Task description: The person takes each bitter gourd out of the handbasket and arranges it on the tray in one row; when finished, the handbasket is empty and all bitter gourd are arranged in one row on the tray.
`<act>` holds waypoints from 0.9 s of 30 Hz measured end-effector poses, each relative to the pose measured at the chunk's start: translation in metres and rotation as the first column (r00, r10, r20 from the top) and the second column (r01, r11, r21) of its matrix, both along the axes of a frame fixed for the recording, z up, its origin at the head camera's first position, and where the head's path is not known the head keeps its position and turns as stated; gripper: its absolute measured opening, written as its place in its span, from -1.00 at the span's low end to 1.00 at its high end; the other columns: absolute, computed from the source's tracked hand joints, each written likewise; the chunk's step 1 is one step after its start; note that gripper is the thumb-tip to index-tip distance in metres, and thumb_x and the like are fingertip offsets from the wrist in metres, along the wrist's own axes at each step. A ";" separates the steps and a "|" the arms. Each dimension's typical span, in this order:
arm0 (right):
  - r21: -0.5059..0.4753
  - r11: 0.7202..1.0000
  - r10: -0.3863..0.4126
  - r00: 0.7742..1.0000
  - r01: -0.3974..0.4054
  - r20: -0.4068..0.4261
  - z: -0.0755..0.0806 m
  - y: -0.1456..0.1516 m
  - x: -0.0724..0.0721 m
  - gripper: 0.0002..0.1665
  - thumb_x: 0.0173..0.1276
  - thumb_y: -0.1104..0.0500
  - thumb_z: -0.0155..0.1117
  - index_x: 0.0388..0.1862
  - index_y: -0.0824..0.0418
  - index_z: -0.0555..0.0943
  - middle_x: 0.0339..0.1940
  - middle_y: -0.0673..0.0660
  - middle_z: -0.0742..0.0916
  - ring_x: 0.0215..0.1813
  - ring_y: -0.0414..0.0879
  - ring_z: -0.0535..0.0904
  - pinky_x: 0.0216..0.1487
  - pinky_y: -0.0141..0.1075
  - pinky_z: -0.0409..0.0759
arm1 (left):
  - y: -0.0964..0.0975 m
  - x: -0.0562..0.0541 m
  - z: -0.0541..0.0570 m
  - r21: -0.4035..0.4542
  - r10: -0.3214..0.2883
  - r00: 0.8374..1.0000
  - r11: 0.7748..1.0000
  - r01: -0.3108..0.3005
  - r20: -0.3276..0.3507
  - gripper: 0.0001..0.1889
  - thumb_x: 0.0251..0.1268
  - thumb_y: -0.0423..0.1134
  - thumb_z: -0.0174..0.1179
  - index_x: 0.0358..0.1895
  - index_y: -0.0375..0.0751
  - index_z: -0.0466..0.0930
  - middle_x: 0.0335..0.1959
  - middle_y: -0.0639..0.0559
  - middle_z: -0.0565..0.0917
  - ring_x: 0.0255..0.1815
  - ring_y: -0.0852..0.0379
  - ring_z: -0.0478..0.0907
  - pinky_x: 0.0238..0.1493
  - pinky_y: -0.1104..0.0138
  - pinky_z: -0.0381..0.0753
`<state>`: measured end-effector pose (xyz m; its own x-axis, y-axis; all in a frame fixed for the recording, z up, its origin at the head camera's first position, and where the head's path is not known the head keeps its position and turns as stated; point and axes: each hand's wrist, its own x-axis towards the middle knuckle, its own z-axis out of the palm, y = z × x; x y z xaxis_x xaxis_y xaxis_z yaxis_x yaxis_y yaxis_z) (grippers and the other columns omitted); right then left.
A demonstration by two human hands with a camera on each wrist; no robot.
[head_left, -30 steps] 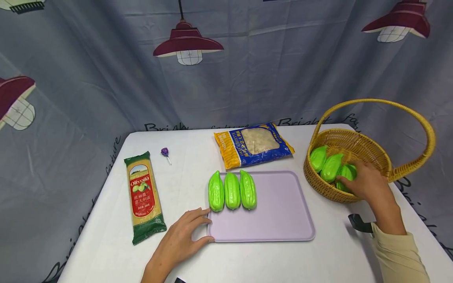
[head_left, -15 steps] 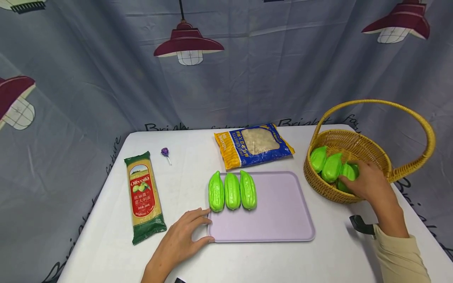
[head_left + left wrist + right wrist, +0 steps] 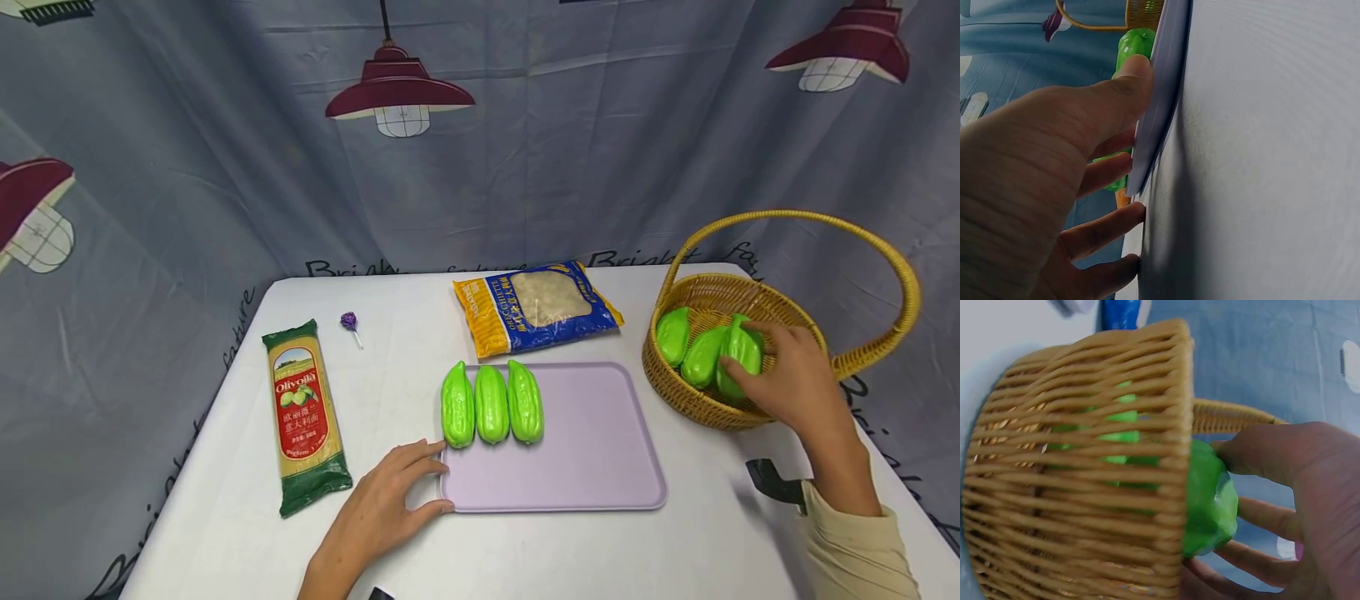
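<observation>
In the head view, my right hand point(image 3: 791, 379) grips a green ribbed bitter melon point(image 3: 740, 357) between thumb and fingers, inside the wicker basket point(image 3: 806, 325). The right wrist view has this melon point(image 3: 1210, 506) rising past the basket's rim, fingers around it. Two more bitter melons point(image 3: 702, 357) lie to its left in the basket. My left hand point(image 3: 386, 500) rests with relaxed fingers at the left edge of a lilac tray point(image 3: 592, 450); its thumb and fingertips touch the rim. Three bitter melons point(image 3: 492, 405) lie side by side on the tray's left part.
A blue and yellow pasta bag point(image 3: 540, 307) lies behind the tray. On the left are a spaghetti packet point(image 3: 306, 417) and a purple lollipop point(image 3: 350, 323). The basket's tall handle point(image 3: 795, 215) arches over its opening. A grey curtain point(image 3: 495, 183) hangs behind the white table.
My right hand has lifted the gripped bitter melon slightly and shifted a little to the right; more of the melon shows. The left hand and tray have stayed still.
</observation>
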<state>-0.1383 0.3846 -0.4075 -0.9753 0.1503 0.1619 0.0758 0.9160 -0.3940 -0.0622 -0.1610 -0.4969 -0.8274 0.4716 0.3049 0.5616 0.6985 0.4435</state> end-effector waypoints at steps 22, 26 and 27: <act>-0.049 0.990 0.126 0.981 -0.134 -0.147 0.018 -0.054 0.008 -0.19 0.31 0.08 0.62 0.45 0.33 0.51 0.36 0.54 0.48 0.23 0.49 0.46 0.02 0.51 0.52 | 0.000 0.000 -0.001 0.013 -0.002 1.000 1.000 0.002 -0.005 -0.55 0.10 0.07 0.68 0.03 0.09 0.78 0.38 0.14 0.67 0.42 0.03 0.60 0.37 0.11 0.70; -0.065 0.986 0.144 0.978 -0.156 -0.154 0.017 -0.064 0.007 -0.20 0.30 0.09 0.63 0.43 0.31 0.53 0.38 0.51 0.49 0.25 0.45 0.46 0.04 0.45 0.54 | -0.001 0.000 -0.001 0.020 -0.003 1.000 1.000 0.003 -0.011 -0.55 0.09 0.07 0.68 0.03 0.08 0.78 0.38 0.16 0.67 0.41 0.03 0.60 0.38 0.11 0.70; -0.069 0.985 0.148 0.977 -0.160 -0.155 0.017 -0.066 0.006 -0.21 0.30 0.09 0.63 0.43 0.30 0.53 0.39 0.52 0.49 0.27 0.46 0.46 0.05 0.47 0.53 | -0.001 0.000 -0.002 0.022 -0.004 1.000 1.000 0.004 -0.014 -0.55 0.09 0.06 0.68 0.02 0.08 0.78 0.38 0.16 0.67 0.41 0.03 0.60 0.38 0.11 0.70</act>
